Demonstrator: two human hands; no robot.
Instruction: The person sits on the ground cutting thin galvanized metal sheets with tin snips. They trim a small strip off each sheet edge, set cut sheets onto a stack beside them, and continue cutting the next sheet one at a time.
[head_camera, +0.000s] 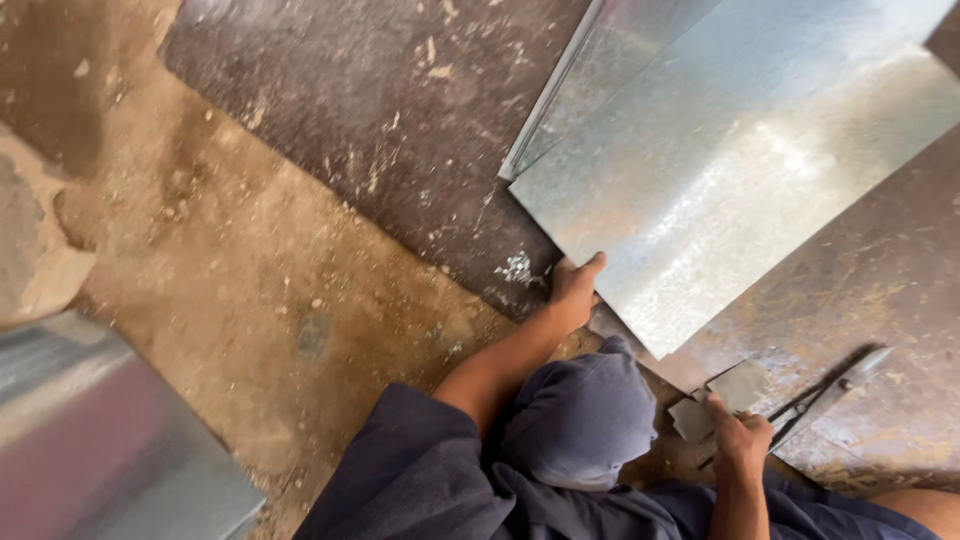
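Snips (825, 395) are lying on the rusty plate (880, 290) nearest the body, with the right hand (740, 440) closing over their handles; the blades are pointing away to the upper right. Two small offcuts (722, 398) are lying just beside that hand, touching its fingers. Whether the fingers are fully clamped on the handles cannot be told from this view. The right forearm is running straight up from the lower edge, wrist level with the plate.

Knee (580, 420), covered in grey cloth, is sitting between the two arms.

Farther out, the left hand (575, 290) is gripping the near corner of the sheet (740, 170), thumb on top and fingers curled under the edge. The left arm is extending forward with the elbow bent, sleeve pushed up. The hands are well apart.

For a clean cut, as a judgement: keep the left hand holding the sheet flat and steady, keep fingers clear of the raw edge, and seat the snips fully before bringing the blades square to the sheet.

Beyond the sheet, a second folded sheet (560, 95) is lying beneath it. A grey panel (100, 440) is resting on the dirt floor (250, 280) at the left.
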